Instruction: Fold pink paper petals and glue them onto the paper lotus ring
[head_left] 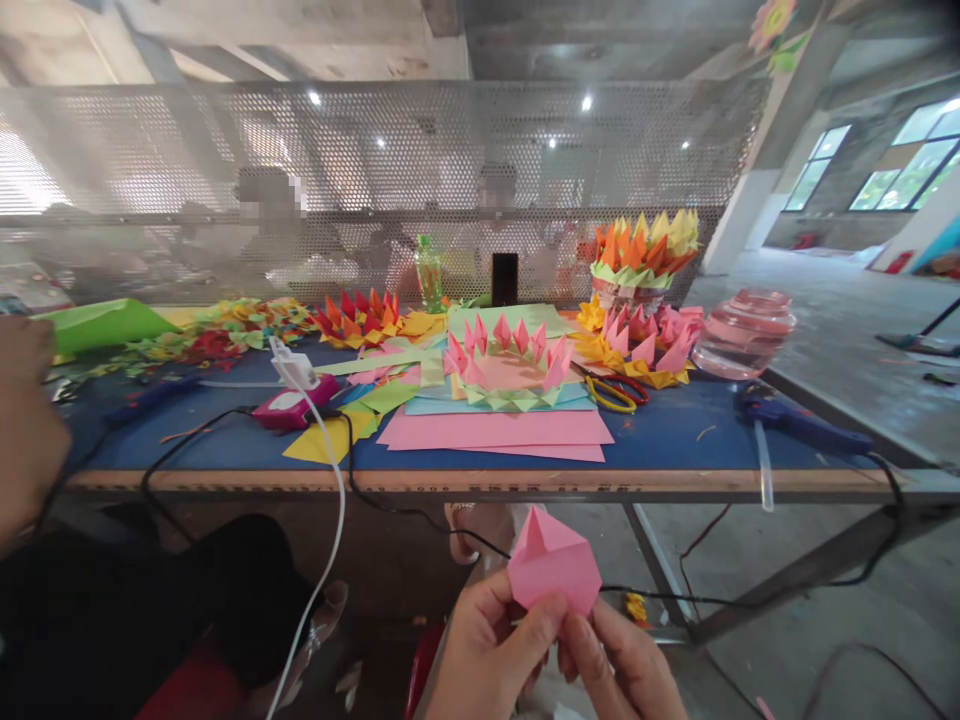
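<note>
From the head camera, the left hand and right hand meet low in the frame, below the table edge. Both pinch the bottom of a pink folded paper between thumb and fingers, so it stands upright with its point up. On the blue tabletop beyond lie a pink paper ring on loose pink sheets, scissors just beside it, and a glue gun at the right. A neighbour's arm enters at far left.

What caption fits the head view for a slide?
Left hand and right hand pinch a folded pink paper piece in front of a blue table bearing a pink paper lotus.
</note>
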